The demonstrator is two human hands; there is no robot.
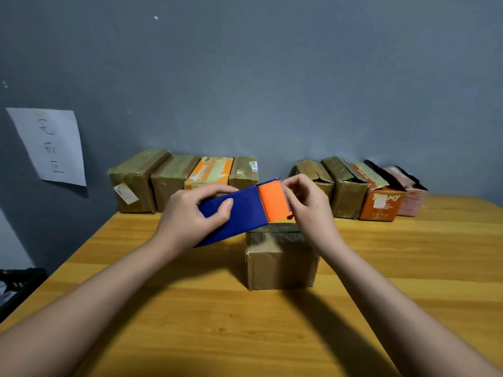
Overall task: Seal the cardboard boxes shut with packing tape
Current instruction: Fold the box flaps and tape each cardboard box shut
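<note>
A small brown cardboard box (281, 261) stands in the middle of the wooden table (190, 308). Above it my left hand (190, 213) grips the blue body of a tape dispenser (242, 210), thumb on top. The dispenser's orange end with its toothed cutter points right. My right hand (307, 205) pinches at that orange end, fingers curled near the cutter; the tape itself is too thin to make out.
Along the grey wall, several taped boxes (174, 180) stand in a row at the left. Several boxes with loose flaps (351, 186) stand at the right, one orange, one pink. A paper note (50, 145) hangs on the wall at left.
</note>
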